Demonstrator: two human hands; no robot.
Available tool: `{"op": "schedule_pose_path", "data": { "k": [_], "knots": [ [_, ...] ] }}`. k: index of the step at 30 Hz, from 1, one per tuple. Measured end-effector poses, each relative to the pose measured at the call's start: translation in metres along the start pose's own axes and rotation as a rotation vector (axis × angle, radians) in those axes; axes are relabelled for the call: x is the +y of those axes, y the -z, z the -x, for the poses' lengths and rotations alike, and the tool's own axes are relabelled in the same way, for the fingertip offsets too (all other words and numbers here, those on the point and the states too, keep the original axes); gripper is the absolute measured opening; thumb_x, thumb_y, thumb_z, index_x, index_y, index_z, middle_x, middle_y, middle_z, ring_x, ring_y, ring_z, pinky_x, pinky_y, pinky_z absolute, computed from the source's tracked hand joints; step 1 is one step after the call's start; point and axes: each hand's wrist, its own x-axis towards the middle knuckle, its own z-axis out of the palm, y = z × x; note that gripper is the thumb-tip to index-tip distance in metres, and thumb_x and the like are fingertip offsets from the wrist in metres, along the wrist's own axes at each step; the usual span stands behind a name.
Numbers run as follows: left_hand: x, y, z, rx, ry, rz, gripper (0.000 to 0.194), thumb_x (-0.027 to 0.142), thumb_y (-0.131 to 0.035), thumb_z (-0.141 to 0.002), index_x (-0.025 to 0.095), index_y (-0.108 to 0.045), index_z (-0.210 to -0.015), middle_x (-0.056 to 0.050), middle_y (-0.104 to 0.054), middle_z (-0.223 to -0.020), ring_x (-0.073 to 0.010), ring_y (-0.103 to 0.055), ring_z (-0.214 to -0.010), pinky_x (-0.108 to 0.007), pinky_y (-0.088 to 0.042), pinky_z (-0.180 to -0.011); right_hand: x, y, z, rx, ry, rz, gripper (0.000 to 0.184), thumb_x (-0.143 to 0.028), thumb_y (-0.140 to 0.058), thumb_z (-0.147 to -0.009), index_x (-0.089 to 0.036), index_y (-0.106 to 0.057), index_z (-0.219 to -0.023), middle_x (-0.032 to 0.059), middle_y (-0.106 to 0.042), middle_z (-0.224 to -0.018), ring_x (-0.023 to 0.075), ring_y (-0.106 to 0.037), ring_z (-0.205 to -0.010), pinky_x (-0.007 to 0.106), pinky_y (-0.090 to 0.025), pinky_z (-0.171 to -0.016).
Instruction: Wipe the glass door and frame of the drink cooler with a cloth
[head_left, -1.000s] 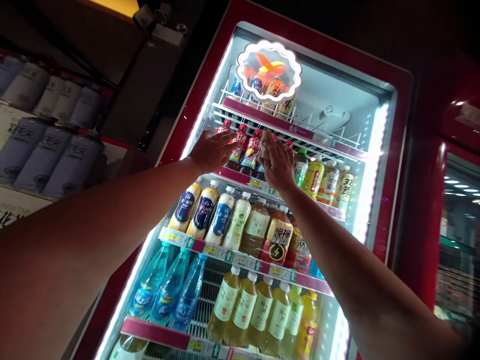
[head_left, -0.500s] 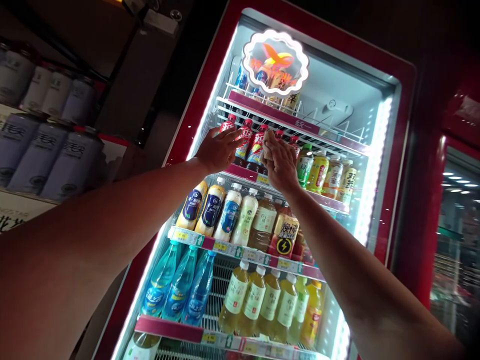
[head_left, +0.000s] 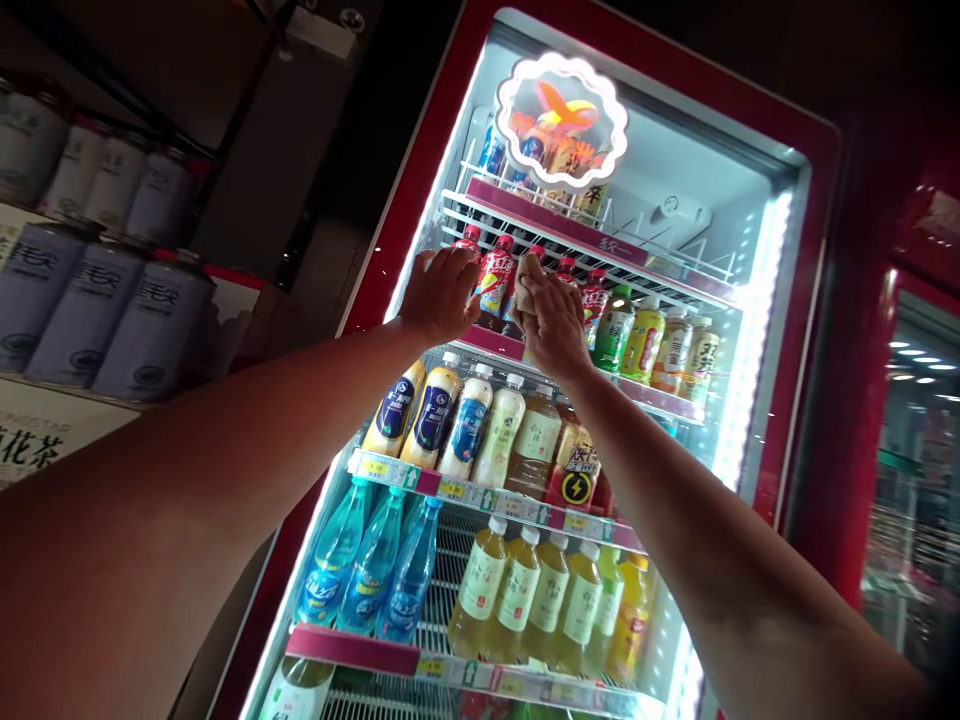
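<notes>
My left hand (head_left: 440, 297) lies against the glass door of a lit drinks fridge (head_left: 823, 190), fingers stretched out, in front of red-capped bottles (head_left: 495, 277) on the second shelf. To its right, my right hand (head_left: 556, 325) presses a crumpled beige-brown cloth (head_left: 527, 295) to the same glass. Its fingers are bent over the cloth and hide part of it. Behind the glass, some red-capped bottles are partly covered by both hands. A glowing scalloped sign (head_left: 561, 120) sits above the hands at the top of the door.
Lower shelves hold white-and-navy bottles (head_left: 433, 410), blue bottles (head_left: 365, 570) and pale yellow tea bottles (head_left: 517, 585). Green and yellow drinks (head_left: 642, 342) stand right of my right hand. Lilac tins (head_left: 150, 325) line a rack at left. Another red-framed glass cabinet (head_left: 911, 440) stands at right.
The view has shifted slightly, so the fridge sits further right. Against the bottles, my right hand with the cloth has slid a little left and down; my left hand sits slightly further left.
</notes>
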Motion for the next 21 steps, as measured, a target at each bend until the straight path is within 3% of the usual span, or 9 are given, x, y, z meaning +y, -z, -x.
{"op": "schedule_pose_path", "data": {
  "k": [5, 8, 13, 18, 21],
  "knots": [
    [-0.005, -0.005, 0.002, 0.011, 0.036, -0.010, 0.049, 0.036, -0.048, -0.101, 0.017, -0.050, -0.146, -0.017, -0.041, -0.164, -0.0342, -0.032, -0.152, -0.061, -0.020, -0.120, -0.006, -0.005, -0.016, 0.051, -0.093, -0.031, 0.054, -0.026, -0.035, -0.101, -0.019, -0.055, -0.151, 0.0085, -0.048, -0.164, 0.0302, -0.038, -0.154, 0.057, -0.028, -0.127],
    [-0.003, -0.003, 0.002, 0.002, 0.072, -0.015, 0.048, 0.033, -0.045, -0.102, 0.019, -0.049, -0.148, -0.014, -0.040, -0.166, -0.0327, -0.030, -0.155, -0.062, -0.016, -0.123, -0.016, -0.009, -0.018, 0.071, -0.058, -0.052, 0.053, -0.025, -0.035, -0.101, -0.020, -0.056, -0.150, 0.0070, -0.048, -0.164, 0.0306, -0.037, -0.155, 0.058, -0.027, -0.128],
    [0.002, 0.005, 0.001, -0.050, 0.090, -0.046, 0.046, 0.021, -0.039, -0.101, 0.016, -0.053, -0.144, -0.013, -0.042, -0.165, -0.0326, -0.033, -0.154, -0.060, -0.020, -0.124, -0.015, -0.004, -0.018, 0.015, 0.078, -0.084, 0.052, -0.031, -0.033, -0.105, -0.025, -0.052, -0.153, 0.0045, -0.049, -0.163, 0.0283, -0.038, -0.155, 0.057, -0.027, -0.128],
    [0.003, 0.012, 0.000, -0.075, 0.087, -0.102, 0.042, 0.018, -0.044, -0.098, 0.013, -0.055, -0.137, -0.015, -0.046, -0.162, -0.0337, -0.038, -0.152, -0.059, -0.026, -0.122, -0.014, -0.007, -0.031, 0.074, 0.033, -0.102, 0.054, -0.027, -0.034, -0.103, -0.022, -0.053, -0.153, 0.0092, -0.049, -0.163, 0.0315, -0.038, -0.154, 0.060, -0.027, -0.126],
    [0.002, 0.014, 0.001, -0.095, 0.075, -0.133, 0.043, 0.017, -0.044, -0.097, 0.011, -0.054, -0.138, -0.015, -0.046, -0.161, -0.0327, -0.039, -0.152, -0.057, -0.027, -0.124, -0.021, -0.009, -0.028, 0.063, 0.102, -0.129, 0.053, -0.027, -0.035, -0.102, -0.023, -0.054, -0.152, 0.0066, -0.048, -0.164, 0.0306, -0.037, -0.155, 0.060, -0.025, -0.127]
  ]
}}
